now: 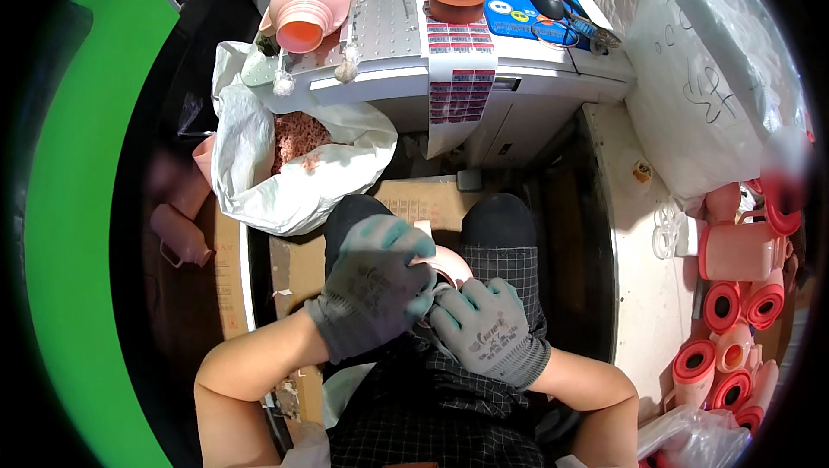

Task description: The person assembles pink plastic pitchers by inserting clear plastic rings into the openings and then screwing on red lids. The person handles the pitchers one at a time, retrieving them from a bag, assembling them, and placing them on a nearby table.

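A pink plastic jug sits between my knees, partly covered by my hands; its rounded rim and dark opening show. My left hand, in a grey glove with teal patches, is closed over the jug's near left side. Whatever its fingers pinch is hidden. My right hand, gloved alike, has its fingers curled over the jug's near right edge, close to the left fingertips. Below my hands lies the black checked apron on my lap.
A white sack with pink shavings stands ahead to the left. On the white machine top are a larger pink bottle, brown tape and a label strip. Pink, red-rimmed containers lie at right beside a plastic bag.
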Motion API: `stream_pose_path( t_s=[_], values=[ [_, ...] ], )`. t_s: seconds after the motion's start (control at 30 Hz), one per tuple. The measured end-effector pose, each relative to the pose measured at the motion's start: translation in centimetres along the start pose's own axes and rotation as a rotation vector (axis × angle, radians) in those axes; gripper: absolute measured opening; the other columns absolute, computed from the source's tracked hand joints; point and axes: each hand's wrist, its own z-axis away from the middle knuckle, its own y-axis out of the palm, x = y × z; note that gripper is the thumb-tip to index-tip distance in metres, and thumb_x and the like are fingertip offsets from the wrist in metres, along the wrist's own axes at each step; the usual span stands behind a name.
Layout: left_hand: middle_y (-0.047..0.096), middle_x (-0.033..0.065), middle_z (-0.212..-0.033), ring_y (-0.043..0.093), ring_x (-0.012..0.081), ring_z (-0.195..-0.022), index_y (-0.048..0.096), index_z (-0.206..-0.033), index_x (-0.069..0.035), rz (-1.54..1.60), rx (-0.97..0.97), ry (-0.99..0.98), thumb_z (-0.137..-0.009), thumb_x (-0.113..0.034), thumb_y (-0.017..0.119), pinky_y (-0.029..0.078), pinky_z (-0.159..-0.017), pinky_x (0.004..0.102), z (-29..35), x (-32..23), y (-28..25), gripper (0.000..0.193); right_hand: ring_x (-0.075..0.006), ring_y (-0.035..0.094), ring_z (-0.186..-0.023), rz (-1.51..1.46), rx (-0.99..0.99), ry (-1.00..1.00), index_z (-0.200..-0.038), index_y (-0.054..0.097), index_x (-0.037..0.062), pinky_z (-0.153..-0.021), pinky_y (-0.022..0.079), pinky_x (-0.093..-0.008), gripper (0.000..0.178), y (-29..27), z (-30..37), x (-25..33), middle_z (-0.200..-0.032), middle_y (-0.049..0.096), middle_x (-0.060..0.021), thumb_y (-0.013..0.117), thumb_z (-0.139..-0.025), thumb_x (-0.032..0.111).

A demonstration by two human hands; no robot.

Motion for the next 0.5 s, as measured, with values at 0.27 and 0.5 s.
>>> stream_pose_path(
  t_s=[0.27, 0.5],
  values=[
    [0.061, 0.0041, -0.1, 0.063, 0.0276, -0.089, 0.068, -0.082, -0.013, 0.012, 0.101, -0.119, -0.074, -0.031, 0.079, 0.05, -0.075, 0.0431, 0.4, 0.0, 1.6, 0.022, -0.0219, 0.057, -0.083, -0.087, 0.001, -0.001, -0.093, 0.064, 0.0097, -0.072, 0.044, -0.0383, 0.02, 0.1, 0.0, -0.1, -0.093, 0.057, -0.0059, 0.071, -0.08, 0.024],
    [0.067, 0.0074, -0.091, 0.066, 0.0308, -0.077, 0.069, -0.093, -0.008, -0.109, 0.02, -0.007, -0.079, -0.028, 0.076, 0.052, -0.068, 0.0426, -0.9, -1.3, 1.3, 0.026, -0.0223, 0.056, -0.079, -0.075, -0.046, 0.102, -0.091, 0.064, 0.0102, -0.069, 0.042, -0.0377, 0.025, 0.8, 0.9, -0.2, -0.092, 0.059, -0.0068, 0.076, -0.078, 0.028]
  ],
)
